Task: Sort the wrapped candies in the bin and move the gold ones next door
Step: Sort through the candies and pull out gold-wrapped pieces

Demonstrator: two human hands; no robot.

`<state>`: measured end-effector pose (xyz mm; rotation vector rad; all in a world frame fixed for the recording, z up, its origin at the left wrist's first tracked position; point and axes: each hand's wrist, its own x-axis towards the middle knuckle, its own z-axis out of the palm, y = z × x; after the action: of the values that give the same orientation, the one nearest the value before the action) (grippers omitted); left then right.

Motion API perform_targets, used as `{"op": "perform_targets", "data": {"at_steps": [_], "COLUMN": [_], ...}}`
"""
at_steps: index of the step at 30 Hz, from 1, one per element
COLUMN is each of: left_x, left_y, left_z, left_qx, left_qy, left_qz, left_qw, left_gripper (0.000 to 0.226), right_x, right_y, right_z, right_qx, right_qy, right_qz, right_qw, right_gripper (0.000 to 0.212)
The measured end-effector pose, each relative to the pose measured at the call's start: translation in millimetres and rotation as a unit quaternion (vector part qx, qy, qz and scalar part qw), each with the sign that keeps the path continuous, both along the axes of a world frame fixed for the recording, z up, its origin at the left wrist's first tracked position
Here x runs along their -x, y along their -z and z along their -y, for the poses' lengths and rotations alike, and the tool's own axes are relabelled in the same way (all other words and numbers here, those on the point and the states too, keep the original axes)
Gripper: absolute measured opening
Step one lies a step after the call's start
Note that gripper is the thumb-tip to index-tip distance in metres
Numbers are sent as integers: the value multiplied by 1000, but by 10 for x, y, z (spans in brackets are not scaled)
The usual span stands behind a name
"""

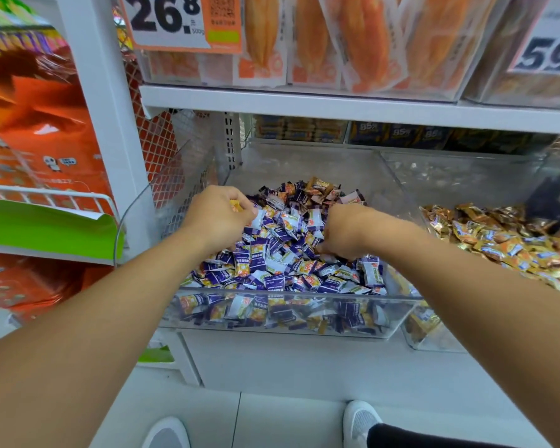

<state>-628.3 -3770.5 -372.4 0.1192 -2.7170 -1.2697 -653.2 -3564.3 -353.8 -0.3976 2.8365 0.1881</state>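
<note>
A clear plastic bin [281, 313] on the shelf holds a heap of purple-and-white wrapped candies [281, 260], with a few gold ones [320, 185] at the back. My left hand [217, 218] hovers over the heap's left side, fingers curled round a gold candy [235, 205]. My right hand [343, 231] reaches down into the heap near the middle, fingers curled among the wrappers; what it holds is hidden. The neighbouring clear bin [430, 337] on the right holds gold wrapped candies [505, 240].
A white shelf board [336, 105] hangs close above the bins, with orange snack packs and price tags over it. A white upright post [110, 124] and a wire rack with orange bags [39, 140] stand at the left. My shoes [359, 421] are on the pale floor below.
</note>
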Motion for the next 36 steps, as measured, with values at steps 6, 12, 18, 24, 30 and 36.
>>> {"op": "perform_targets", "data": {"at_steps": [6,12,18,24,30,36], "left_x": [138,224,182,141,138,53], "left_y": [-34,-78,-30,-118,-90,-49], "left_z": [-86,-210,-276,-400,-493,-482], "left_qx": [152,187,249,209,210,237], "left_qy": [17,102,189,205,232,295], "left_qz": [-28,-1,23,-18,-14,30], "left_qw": [988,977,950,956,949,925], "left_gripper": [26,30,27,4,19,17], "right_x": [31,32,52,67,70,-27], "right_y": [63,-237,-429,-432,-288,-263], "right_z": [16,-71,-160,-174,-94,10], "right_qx": [16,336,690,691,33,-64], "right_qy": [-11,129,323,315,84,87], "right_qz": [15,31,285,254,-67,47], "right_qw": [1000,932,582,600,994,993], "right_gripper": [34,31,23,30,28,44]}}
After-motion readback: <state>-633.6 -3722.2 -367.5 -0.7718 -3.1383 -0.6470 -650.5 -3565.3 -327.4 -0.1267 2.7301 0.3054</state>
